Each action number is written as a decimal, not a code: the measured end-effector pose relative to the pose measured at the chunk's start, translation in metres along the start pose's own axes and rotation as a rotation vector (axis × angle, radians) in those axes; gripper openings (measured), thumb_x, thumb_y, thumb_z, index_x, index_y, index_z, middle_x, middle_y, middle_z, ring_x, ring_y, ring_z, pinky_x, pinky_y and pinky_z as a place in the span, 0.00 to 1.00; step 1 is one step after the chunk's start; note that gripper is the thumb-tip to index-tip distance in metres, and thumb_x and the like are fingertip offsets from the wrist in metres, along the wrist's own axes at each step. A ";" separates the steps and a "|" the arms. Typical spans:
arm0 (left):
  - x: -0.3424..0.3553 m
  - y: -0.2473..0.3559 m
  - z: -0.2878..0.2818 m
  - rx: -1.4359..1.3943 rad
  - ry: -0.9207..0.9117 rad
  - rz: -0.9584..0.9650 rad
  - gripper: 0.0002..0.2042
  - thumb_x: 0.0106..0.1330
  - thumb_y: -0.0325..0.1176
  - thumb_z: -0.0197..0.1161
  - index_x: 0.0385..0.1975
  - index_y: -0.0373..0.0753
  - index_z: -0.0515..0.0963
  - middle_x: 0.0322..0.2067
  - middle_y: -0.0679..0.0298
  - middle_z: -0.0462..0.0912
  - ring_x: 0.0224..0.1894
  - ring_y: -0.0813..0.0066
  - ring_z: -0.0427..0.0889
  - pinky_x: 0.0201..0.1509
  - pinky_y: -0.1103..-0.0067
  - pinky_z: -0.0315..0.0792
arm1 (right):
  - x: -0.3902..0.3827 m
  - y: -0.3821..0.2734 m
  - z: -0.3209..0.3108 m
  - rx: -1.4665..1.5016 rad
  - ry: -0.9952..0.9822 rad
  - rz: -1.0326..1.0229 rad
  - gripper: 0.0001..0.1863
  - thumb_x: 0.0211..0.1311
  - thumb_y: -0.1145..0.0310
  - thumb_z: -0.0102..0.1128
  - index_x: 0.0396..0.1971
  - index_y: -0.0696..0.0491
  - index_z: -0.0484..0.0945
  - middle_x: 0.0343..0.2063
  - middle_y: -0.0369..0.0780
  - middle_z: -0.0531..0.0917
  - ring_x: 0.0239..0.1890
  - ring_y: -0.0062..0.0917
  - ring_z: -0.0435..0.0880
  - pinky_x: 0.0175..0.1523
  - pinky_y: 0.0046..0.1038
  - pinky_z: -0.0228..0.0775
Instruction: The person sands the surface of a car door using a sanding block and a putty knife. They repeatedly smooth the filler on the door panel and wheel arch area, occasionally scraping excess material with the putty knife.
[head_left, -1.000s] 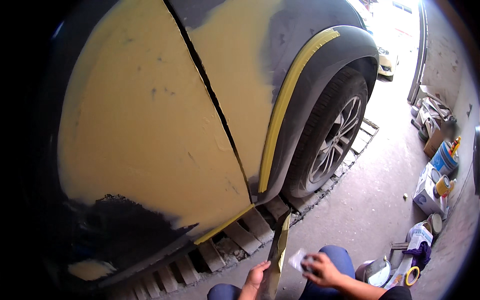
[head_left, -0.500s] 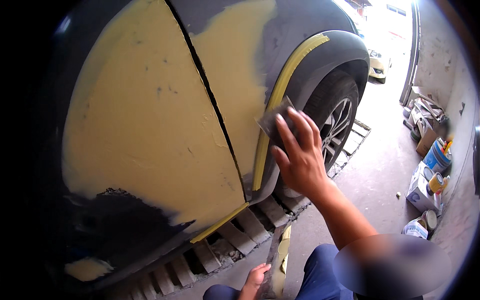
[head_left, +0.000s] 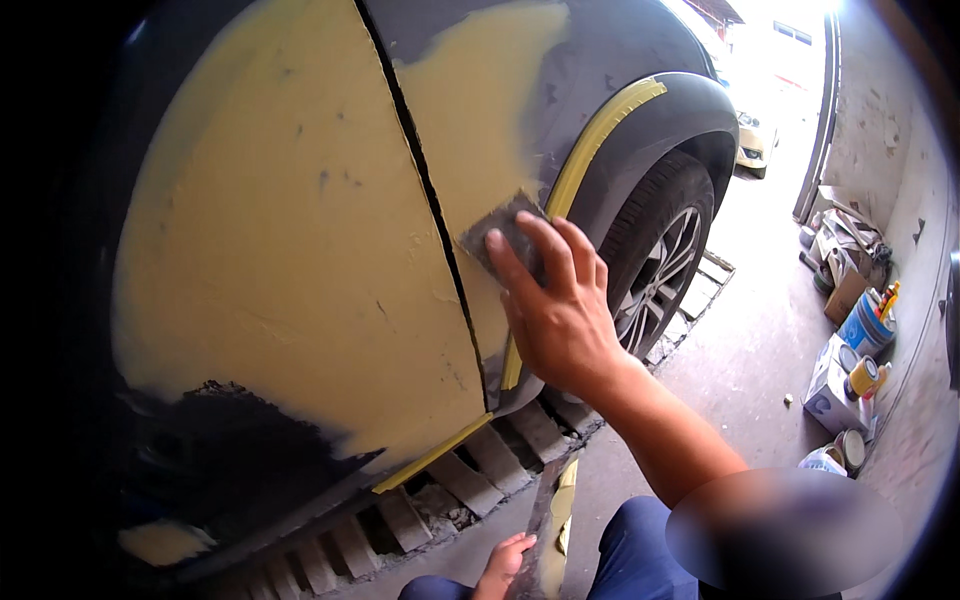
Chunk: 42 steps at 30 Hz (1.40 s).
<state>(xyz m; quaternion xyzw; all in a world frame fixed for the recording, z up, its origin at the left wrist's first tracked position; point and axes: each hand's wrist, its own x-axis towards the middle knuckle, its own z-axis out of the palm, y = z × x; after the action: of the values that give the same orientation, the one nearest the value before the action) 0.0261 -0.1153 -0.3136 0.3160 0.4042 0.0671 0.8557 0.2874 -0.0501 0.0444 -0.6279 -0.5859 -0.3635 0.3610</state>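
My right hand (head_left: 565, 325) grips a thin, dark, flat putty spreader (head_left: 505, 232), its fingers pressed over the blade. The spreader lies against the yellow filler (head_left: 480, 120) on the car's rear panel, between the dark door gap (head_left: 433, 205) and the yellow masking tape (head_left: 595, 140) along the wheel arch. Low down, my left hand (head_left: 507, 563) closes on the edge of a long, narrow mixing board (head_left: 543, 515) with yellow putty (head_left: 564, 505) along one side. A broad coat of filler also covers the grey door (head_left: 240, 470).
The car's rear wheel (head_left: 660, 260) stands beyond my right hand. Slatted grating (head_left: 400, 520) runs under the sill, where more masking tape (head_left: 430, 455) is stuck. Along the right wall are a blue bucket (head_left: 865, 325), a box (head_left: 835, 395) and several cans. Another car (head_left: 755, 145) stands outside.
My right hand has moved the spreader left, from the taped arch edge onto the filler beside the door gap. My left hand keeps holding the board. The view has shifted slightly.
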 end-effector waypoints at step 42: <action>0.062 -0.029 -0.026 0.020 -0.065 -0.007 0.11 0.69 0.32 0.59 0.45 0.33 0.80 0.37 0.63 0.86 0.38 0.73 0.83 0.48 0.77 0.75 | 0.100 -0.019 -0.086 0.355 0.330 -0.102 0.15 0.57 0.80 0.58 0.46 0.59 0.77 0.30 0.48 0.83 0.28 0.41 0.85 0.34 0.33 0.78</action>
<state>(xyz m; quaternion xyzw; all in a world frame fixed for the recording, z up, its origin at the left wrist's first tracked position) 0.0438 -0.1026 -0.3839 0.3252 0.3778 0.0497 0.8655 0.2708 -0.0774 0.1739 -0.4566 -0.6045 -0.3703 0.5375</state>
